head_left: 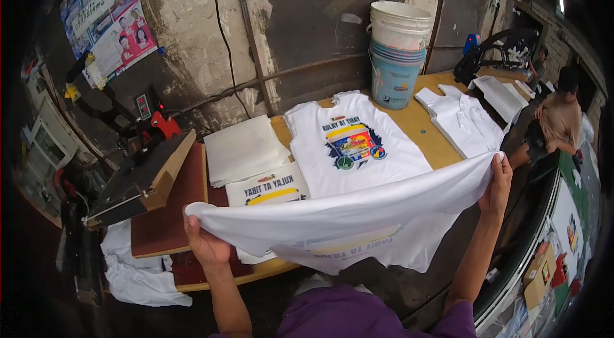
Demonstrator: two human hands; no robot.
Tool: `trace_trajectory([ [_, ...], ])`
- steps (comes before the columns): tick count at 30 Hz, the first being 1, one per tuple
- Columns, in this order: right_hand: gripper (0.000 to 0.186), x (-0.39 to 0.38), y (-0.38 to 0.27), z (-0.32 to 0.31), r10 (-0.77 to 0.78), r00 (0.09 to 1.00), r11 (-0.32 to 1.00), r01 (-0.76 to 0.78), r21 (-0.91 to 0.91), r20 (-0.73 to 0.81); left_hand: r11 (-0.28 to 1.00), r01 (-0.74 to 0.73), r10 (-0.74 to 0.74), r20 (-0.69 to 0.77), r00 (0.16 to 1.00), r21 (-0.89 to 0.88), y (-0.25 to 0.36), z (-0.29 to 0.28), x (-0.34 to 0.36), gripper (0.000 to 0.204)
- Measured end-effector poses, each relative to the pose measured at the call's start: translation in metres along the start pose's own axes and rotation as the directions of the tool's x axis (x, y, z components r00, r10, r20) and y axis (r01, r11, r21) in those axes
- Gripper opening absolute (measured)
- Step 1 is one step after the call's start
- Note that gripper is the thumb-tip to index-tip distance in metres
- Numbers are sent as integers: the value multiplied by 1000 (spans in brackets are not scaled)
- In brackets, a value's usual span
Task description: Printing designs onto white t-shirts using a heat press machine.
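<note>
- White cloth [345, 210], likely a shirt, taken as our clock centre; stretched between our two hands, lower edge hanging loose; a print shows faintly through it.
- Left hand [208, 245], 8 o'clock: pinching one corner; right hand [497, 189], 3 o'clock: pinching the other, higher in view.
- Printed shirt [352, 146], 12 o'clock, flat on the table [435, 149]; pale sheet stack [244, 149], 10 o'clock; heat press [128, 184], 9 o'clock.
- Our judgement: equal pull at both corners should smooth the sagging edge; tugging harder could distort the fabric; we advise levelling our hands and letting the loose edge fall unfolded, clear of the press.
</note>
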State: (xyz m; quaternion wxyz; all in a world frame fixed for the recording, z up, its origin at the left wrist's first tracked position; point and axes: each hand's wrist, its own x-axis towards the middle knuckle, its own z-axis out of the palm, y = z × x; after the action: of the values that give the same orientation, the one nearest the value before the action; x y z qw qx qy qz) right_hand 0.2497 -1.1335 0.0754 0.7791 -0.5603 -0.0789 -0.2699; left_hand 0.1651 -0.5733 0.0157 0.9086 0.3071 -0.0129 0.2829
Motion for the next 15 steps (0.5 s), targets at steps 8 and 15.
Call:
trace_trajectory([
  [8,17,68,11,-4,-115,993,977,111,-180,-12,926,-247,230,92,969,286,-18,29,17,30],
  [15,54,212,90,29,55,950,992,-18,-123,307,815,-148,125,79,989,561,-84,45,128,47],
])
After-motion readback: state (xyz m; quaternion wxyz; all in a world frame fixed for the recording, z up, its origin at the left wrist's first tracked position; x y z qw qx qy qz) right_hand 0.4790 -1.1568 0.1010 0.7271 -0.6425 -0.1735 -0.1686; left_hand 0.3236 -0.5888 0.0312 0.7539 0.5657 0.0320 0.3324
